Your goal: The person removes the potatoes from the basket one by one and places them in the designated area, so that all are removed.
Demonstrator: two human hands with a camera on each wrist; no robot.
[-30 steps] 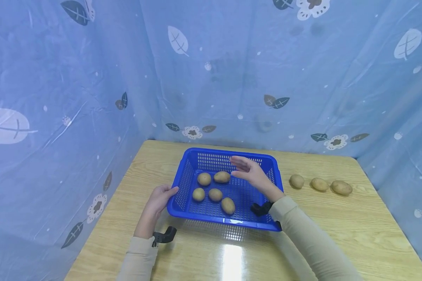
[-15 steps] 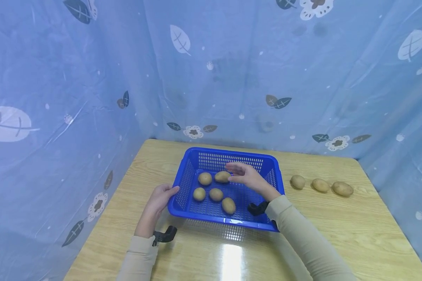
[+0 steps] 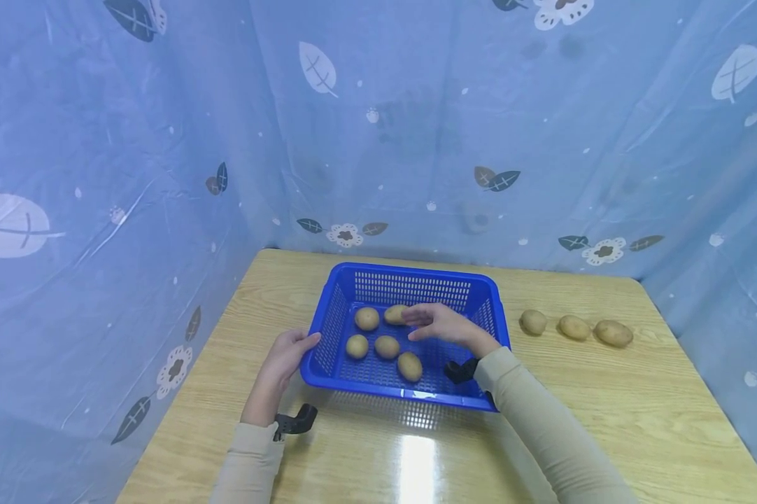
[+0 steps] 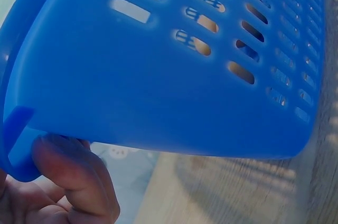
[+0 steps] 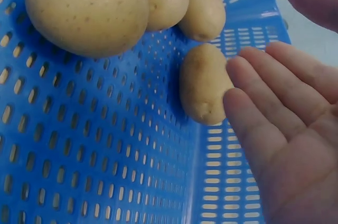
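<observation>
A blue perforated basket [image 3: 410, 270] stands on the wooden table and holds several potatoes. My left hand [image 3: 286, 355] grips the rim at its near left corner; in the left wrist view the fingers [image 4: 71, 182] curl under the basket's [image 4: 158, 86] edge. My right hand [image 3: 440, 324] reaches into the basket with straight fingers. Its fingertips [image 5: 248, 92] touch a potato [image 5: 203, 84] by the basket's back wall, the rear potato [image 3: 394, 313] in the head view. A large potato [image 5: 87, 10] lies closest to the right wrist camera.
Three potatoes [image 3: 532, 322] [image 3: 574, 327] [image 3: 613, 333] lie in a row on the table [image 3: 605, 406] to the right of the basket. Blue leaf-patterned sheeting [image 3: 164, 175] walls the table at the back, left and right.
My right hand has come down from above the basket's back rim into the basket, and now touches the rear potato. The left hand and the basket have stayed put.
</observation>
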